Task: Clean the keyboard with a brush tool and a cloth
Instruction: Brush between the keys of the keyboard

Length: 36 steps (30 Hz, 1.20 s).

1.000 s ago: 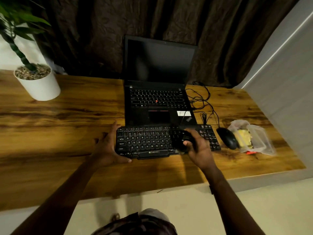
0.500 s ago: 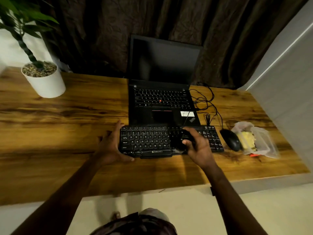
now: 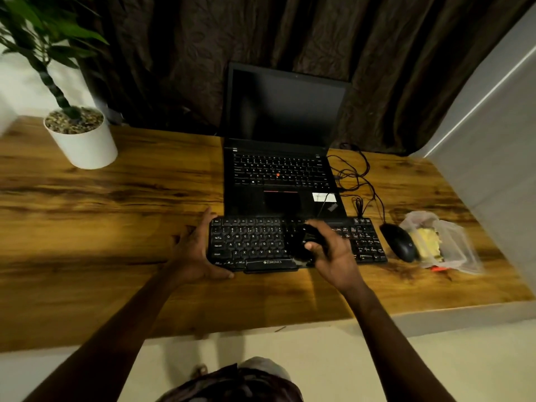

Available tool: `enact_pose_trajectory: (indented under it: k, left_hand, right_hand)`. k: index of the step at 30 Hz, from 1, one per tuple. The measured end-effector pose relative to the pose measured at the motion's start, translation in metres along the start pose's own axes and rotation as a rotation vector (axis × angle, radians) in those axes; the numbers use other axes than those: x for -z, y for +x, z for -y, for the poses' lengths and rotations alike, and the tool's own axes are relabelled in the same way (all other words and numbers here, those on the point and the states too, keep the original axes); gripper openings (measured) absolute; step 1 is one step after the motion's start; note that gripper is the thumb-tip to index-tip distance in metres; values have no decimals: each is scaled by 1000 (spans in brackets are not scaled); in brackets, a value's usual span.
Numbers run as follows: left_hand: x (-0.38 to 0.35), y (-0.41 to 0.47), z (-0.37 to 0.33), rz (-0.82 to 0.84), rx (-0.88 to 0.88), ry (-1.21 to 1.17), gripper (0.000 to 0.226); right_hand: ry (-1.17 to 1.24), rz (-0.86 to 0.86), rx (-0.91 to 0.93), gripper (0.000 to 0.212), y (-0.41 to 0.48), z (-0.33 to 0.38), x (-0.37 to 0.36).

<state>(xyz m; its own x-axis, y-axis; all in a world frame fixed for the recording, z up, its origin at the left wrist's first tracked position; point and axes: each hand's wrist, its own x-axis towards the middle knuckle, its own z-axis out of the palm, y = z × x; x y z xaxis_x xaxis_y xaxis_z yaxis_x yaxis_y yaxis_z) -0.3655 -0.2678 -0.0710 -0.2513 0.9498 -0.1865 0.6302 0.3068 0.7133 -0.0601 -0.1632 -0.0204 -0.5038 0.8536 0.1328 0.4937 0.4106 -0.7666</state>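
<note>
Keyboard: The black Zebronics keyboard [image 3: 255, 245] lay flat on the wooden desk [image 3: 116, 213], spanning the gap between both hands.
Brush tool: A black brush tool [image 3: 301, 242] sat over the keys' middle, inside the right hand's grasp; its shape was too dark to make out.
Right hand: The right hand [image 3: 333, 253] had its fingers curled round the brush tool.
Left hand: The left hand [image 3: 194, 250] clasped the keyboard's left end, with the thumb along the near edge and the fingers at the far corner.
Cloth: A yellow cloth [image 3: 427, 242] lay in a clear plastic bag [image 3: 455, 248], well right of the right hand.
Mouse: A black mouse [image 3: 398, 242] sat between the keyboard and the bag.
Laptop: An open ThinkPad laptop [image 3: 281, 181], its screen dark, stood just beyond both hands.
Cables: Black cables [image 3: 353, 175] were tangled beyond the right hand.
Plant: A white potted plant [image 3: 81, 140] stood far beyond the left hand.
</note>
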Motion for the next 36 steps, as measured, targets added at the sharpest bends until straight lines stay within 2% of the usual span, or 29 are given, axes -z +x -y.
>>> enact_pose_trajectory:
  k: [3,8,12,17,22,25,31,36]
  left_hand:
    - [0,0,0,7,-1,9,158]
    - [-1,3,3,-2,-25,40,159]
    - [-1,1,0,-13,-15,54,156]
    - [-1,0,-1,-22,3,92,155]
    - [0,0,-2,-15,5,106,153]
    - [0,0,-1,-11,5,104,154]
    - [-1,1,-1,-4,13,122,157]
    - [-1,1,-4,-3,26,93,157]
  right_hand:
    - [61,35,12,42,1,5,5]
    - [28,75,-24,47,8,-10,23]
    - [25,79,32,41,10,2,4]
    - [112,119,-12,46,14,10,-9]
    - [-16,134,-41,46,20,-8,18]
    - [-69,151,-34,41,18,-9,9]
    - [48,161,26,42,17,21,-20]
    - [-56,180,-40,48,19,20,5]
